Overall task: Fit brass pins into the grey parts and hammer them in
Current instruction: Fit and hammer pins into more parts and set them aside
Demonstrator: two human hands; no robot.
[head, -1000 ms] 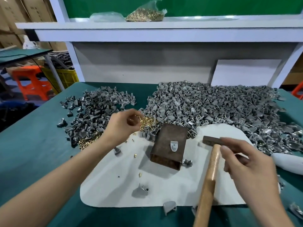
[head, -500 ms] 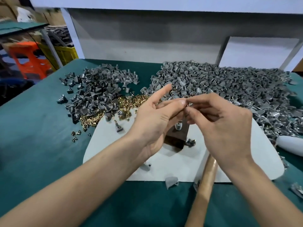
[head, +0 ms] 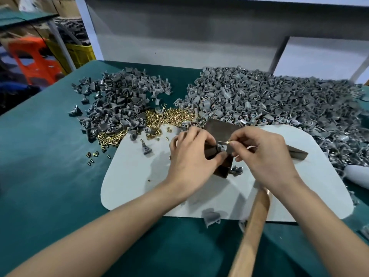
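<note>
My left hand (head: 192, 156) holds a small grey part (head: 221, 147) against the top of the brown metal block (head: 219, 128). My right hand (head: 263, 154) pinches a brass pin (head: 229, 142) at that part, and the hammer's wooden handle (head: 251, 232) runs under its palm. The hammer's dark head (head: 297, 153) sticks out to the right of that hand. Both hands work over the white mat (head: 139, 176). Loose brass pins (head: 169, 117) lie heaped just beyond the mat.
A big heap of grey parts (head: 279, 104) covers the table's back right, a smaller heap (head: 119, 104) the back left. Stray grey parts (head: 146, 149) and a few pins dot the mat. A white object (head: 357, 175) lies at the right edge. The green tabletop (head: 50, 176) shows at left.
The left hand left the brass pin heap and met the right hand in mid-air. Both hands have since dropped onto the block, with a grey part and a pin between them.
</note>
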